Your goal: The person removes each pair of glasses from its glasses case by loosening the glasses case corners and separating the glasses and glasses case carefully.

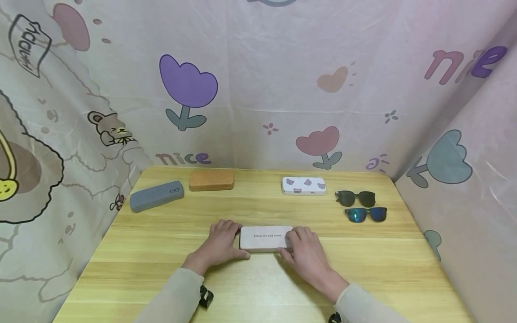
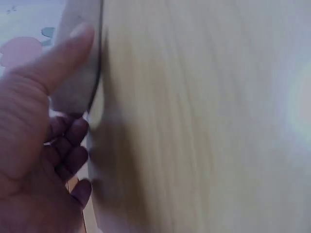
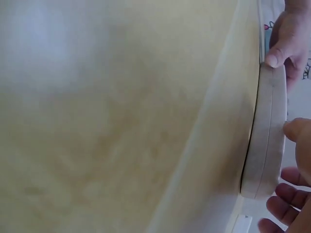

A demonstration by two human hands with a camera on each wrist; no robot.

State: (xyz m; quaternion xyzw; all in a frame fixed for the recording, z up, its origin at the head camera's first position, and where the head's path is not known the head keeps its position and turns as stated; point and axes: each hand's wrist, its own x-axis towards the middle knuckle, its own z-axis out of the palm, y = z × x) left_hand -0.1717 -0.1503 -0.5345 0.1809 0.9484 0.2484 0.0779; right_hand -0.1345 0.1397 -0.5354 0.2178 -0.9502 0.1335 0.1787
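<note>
A white glasses case with small lettering on its lid lies closed on the table. At its left end my left hand holds the case, thumb near the front edge and fingers toward the back corner. My right hand grips the right end, with fingers over the lid's corner and thumb at the front side. In the left wrist view the left thumb lies across the case. The right wrist view shows the case's long side and seam between both hands.
Along the back of the wooden table lie a grey-blue glasses case, a tan case and a white bear-print case. Two pairs of sunglasses, one dark and one blue-lensed, sit at right. Printed curtains surround the table.
</note>
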